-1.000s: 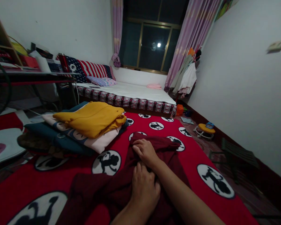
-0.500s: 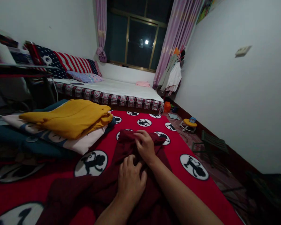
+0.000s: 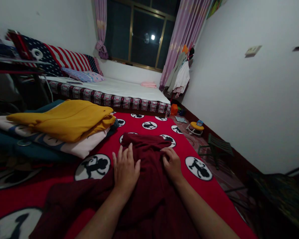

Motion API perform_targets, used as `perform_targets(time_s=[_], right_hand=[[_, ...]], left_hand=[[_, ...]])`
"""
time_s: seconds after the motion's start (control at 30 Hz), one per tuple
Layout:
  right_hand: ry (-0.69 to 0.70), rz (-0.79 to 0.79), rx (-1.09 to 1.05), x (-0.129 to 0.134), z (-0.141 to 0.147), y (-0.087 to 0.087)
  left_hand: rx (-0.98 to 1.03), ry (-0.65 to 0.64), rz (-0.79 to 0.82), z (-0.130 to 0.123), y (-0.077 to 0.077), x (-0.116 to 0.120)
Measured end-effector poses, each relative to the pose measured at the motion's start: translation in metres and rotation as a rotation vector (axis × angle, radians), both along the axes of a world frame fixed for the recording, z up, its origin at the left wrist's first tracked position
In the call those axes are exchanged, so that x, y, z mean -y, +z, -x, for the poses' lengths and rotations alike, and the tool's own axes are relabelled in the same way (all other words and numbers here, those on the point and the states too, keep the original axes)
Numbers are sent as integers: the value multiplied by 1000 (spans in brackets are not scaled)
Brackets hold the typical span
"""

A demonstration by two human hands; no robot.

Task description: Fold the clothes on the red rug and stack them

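Observation:
A dark maroon garment (image 3: pixel 149 172) lies spread and wrinkled on a red blanket (image 3: pixel 186 146) printed with black figures in white circles. My left hand (image 3: pixel 126 167) rests flat on the garment's left side, its fingers stretched out. At the garment's right edge is my right hand (image 3: pixel 172 162), its fingers bent and touching the cloth; whether they pinch a bit of it I cannot make out. Part of the garment, perhaps a sleeve, reaches out to the lower left. Left of my hands sits a pile of folded clothes, with a mustard-yellow garment (image 3: pixel 67 119) on top.
Beyond the blanket stands a bed (image 3: pixel 119 89) with a white sheet and a patterned side. A cluttered desk (image 3: pixel 20 64) is at the left. On the floor to the right are a small yellow stool (image 3: pixel 196 126) and a dark green folding stool (image 3: pixel 219 146). Clothes (image 3: pixel 180 76) hang beside the curtain.
My hands, close together over the middle of the garment before, have moved apart: the left to the left side, the right to the right edge. The garment's far end now lies flatter and wider.

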State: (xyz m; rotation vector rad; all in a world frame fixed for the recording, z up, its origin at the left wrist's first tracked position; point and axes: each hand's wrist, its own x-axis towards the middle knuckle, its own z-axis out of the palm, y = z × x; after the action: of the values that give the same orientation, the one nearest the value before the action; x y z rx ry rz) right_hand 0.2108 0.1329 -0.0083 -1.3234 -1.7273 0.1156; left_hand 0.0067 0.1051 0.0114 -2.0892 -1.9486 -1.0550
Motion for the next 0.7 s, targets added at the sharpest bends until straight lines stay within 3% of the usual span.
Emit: perform_targets(time_s=[0.1, 0.23, 0.4, 0.5, 0.63, 0.7], right_hand=[[-156, -16, -277, -9, -13, -3], [-262, 55, -524, -18, -28, -10], [-225, 73, -554, -19, -26, -12], [-208, 73, -567, -20, -24, -12], [-215, 63, -580, -20, -26, -12], [-220, 66, -581, -20, -26, -11]], left_hand=[[-61, -105, 68, 4, 12, 1], [-103, -226, 19, -2, 30, 10], [-146, -160, 112, 0, 23, 6], [-139, -196, 183, 2, 23, 8], [-140, -304, 48, -8, 37, 17], [-138, -283, -13, -8, 39, 17]])
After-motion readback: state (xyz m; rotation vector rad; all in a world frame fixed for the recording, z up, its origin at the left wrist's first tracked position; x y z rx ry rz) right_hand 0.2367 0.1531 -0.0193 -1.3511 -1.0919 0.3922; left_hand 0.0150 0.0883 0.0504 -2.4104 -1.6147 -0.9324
